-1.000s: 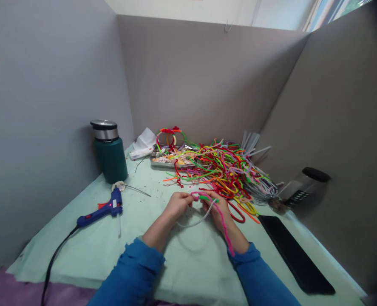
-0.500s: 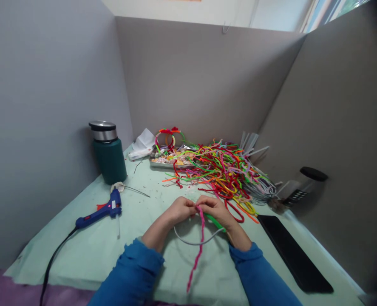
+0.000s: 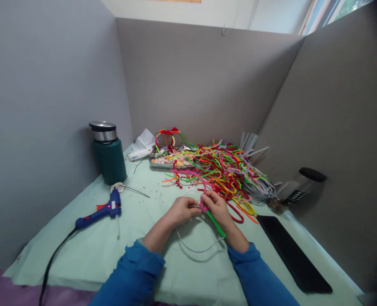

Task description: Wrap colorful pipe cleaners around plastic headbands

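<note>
A thin grey wire ring (image 3: 196, 251) is held up between both hands above the table. Green wrapping (image 3: 215, 224) covers its right side, and a pink fuzzy strip (image 3: 202, 205) loops round the ring just above the green. My left hand (image 3: 184, 210) pinches the bare wire left of the pink. The fingers of my right hand (image 3: 216, 207) are closed on the pink strip beside the green part. The strip's free length rises away from the fingers toward the pile and blurs there.
A heap of coloured fuzzy stems (image 3: 229, 170) lies behind, beside a metal tray (image 3: 172, 166) of small pieces. At left are a green bottle (image 3: 109, 159) and blue glue gun (image 3: 94, 216); at right, a black slab (image 3: 293, 253) and clear jar (image 3: 298, 187).
The pink strip's loose length no longer hangs down in front of the ring; it has swung up and away behind it. My right hand has shifted slightly right, showing more green wrapping.
</note>
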`<state>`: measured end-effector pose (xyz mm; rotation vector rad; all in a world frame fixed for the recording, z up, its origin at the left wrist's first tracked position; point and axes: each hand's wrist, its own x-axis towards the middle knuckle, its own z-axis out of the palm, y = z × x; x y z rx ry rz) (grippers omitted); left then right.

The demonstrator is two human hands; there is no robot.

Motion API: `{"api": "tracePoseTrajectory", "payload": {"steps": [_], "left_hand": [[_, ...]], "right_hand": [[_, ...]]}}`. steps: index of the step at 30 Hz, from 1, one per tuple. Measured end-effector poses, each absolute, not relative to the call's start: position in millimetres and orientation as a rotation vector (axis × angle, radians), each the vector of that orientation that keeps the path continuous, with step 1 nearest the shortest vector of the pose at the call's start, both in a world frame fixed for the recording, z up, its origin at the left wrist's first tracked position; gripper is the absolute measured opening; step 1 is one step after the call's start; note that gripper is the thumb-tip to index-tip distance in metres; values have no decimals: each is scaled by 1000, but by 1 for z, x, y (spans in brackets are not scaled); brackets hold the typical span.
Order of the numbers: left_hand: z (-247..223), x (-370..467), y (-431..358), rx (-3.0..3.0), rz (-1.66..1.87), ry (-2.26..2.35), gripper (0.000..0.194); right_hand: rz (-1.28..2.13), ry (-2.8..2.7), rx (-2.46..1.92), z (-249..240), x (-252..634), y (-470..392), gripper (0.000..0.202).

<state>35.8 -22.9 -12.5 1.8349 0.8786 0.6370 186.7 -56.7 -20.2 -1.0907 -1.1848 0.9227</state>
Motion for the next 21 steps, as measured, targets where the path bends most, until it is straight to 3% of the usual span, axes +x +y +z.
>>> {"api": "tracePoseTrajectory", "payload": {"steps": [21], "left_hand": [[0, 34, -34, 2065, 960, 765, 20]], "right_hand": [[1312, -1022, -977, -31, 191, -57, 30]]}}
